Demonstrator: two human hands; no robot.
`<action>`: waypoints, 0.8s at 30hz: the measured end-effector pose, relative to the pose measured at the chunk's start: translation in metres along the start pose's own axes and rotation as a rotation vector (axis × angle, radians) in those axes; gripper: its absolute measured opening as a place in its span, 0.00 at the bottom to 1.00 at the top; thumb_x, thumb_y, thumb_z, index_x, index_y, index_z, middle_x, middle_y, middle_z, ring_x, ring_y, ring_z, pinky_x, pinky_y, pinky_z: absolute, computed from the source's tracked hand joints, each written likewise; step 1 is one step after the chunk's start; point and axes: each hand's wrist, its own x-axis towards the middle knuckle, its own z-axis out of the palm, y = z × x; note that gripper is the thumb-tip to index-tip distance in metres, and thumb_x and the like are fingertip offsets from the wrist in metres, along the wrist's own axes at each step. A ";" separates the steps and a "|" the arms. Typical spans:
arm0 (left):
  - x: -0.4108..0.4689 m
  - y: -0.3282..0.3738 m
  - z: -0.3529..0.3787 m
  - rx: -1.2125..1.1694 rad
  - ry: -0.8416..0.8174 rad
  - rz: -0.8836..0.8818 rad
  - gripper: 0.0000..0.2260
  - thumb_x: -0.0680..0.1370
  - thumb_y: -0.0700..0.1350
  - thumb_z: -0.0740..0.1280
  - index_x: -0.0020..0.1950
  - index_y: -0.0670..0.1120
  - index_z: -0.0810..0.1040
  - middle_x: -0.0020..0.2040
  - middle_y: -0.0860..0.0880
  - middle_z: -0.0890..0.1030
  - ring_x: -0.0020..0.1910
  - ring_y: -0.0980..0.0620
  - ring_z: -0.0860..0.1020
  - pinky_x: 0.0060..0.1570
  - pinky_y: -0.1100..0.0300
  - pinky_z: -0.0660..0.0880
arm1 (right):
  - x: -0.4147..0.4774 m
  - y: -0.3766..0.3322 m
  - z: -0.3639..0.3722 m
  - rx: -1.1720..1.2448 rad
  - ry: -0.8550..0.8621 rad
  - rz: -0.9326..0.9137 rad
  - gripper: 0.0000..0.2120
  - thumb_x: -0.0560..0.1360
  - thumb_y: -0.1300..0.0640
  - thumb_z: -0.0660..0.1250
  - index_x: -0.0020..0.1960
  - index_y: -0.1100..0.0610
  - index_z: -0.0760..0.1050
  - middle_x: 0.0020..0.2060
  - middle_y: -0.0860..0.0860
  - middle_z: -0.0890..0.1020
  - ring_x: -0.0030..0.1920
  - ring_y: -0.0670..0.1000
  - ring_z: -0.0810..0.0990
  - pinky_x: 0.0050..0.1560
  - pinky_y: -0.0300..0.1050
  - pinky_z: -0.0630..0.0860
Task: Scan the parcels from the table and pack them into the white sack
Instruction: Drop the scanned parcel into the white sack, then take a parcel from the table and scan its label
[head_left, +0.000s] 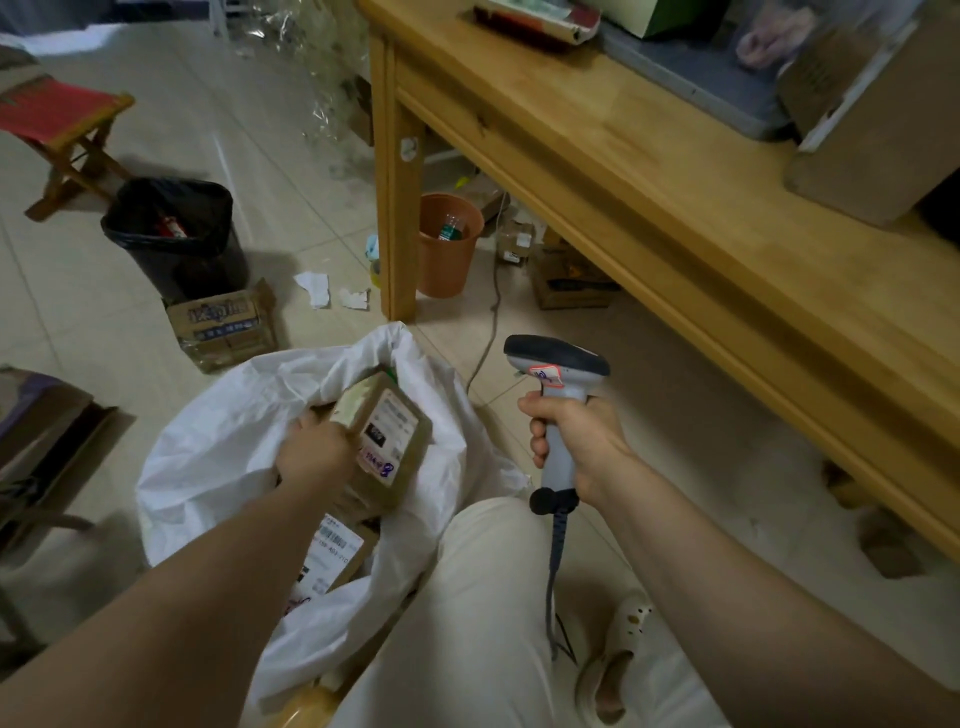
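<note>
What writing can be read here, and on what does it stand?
"158-403-71", partly hidden: label of the lower parcel in the white sack.
Perhaps "8", handwritten: label of the held parcel in the left hand; other print blurred.
Sticker on the scanner, print on the floor carton: too blurred.

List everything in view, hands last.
White plastic sack: 1, white, open on floor.
Brown cardboard parcel: 1, brown, in sack mouth.
White-labelled parcel: 1, brown, deeper in sack.
Grey handheld barcode scanner: 1, grey, right hand.
Light wooden table: 1, tan, right.
Black plastic bin: 1, black, floor left.
Orange plastic bin: 1, orange, by table leg.
Printed cardboard box: 1, brown, beside black plastic bin.
Red-seated folding stool: 1, red, far left.
Left hand: 1, grips brown cardboard parcel.
Right hand: 1, grips scanner.
</note>
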 end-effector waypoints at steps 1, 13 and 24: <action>-0.002 0.000 0.002 0.022 -0.007 -0.051 0.15 0.80 0.47 0.60 0.63 0.43 0.74 0.60 0.42 0.73 0.59 0.43 0.73 0.59 0.49 0.74 | -0.001 0.000 -0.002 0.002 -0.003 -0.003 0.06 0.72 0.65 0.71 0.38 0.60 0.75 0.24 0.53 0.74 0.22 0.49 0.70 0.26 0.39 0.69; -0.041 0.080 -0.034 0.082 0.088 0.075 0.25 0.79 0.52 0.61 0.73 0.43 0.62 0.66 0.38 0.70 0.63 0.38 0.71 0.63 0.46 0.70 | -0.023 -0.015 -0.053 0.104 0.052 -0.054 0.06 0.72 0.65 0.71 0.39 0.60 0.75 0.23 0.53 0.74 0.21 0.48 0.70 0.24 0.40 0.69; -0.144 0.337 -0.124 0.022 0.397 0.793 0.25 0.78 0.53 0.62 0.74 0.49 0.62 0.70 0.42 0.67 0.68 0.42 0.66 0.67 0.48 0.59 | -0.078 -0.099 -0.161 0.265 0.268 -0.356 0.10 0.74 0.54 0.72 0.43 0.60 0.76 0.24 0.53 0.79 0.24 0.51 0.79 0.26 0.41 0.77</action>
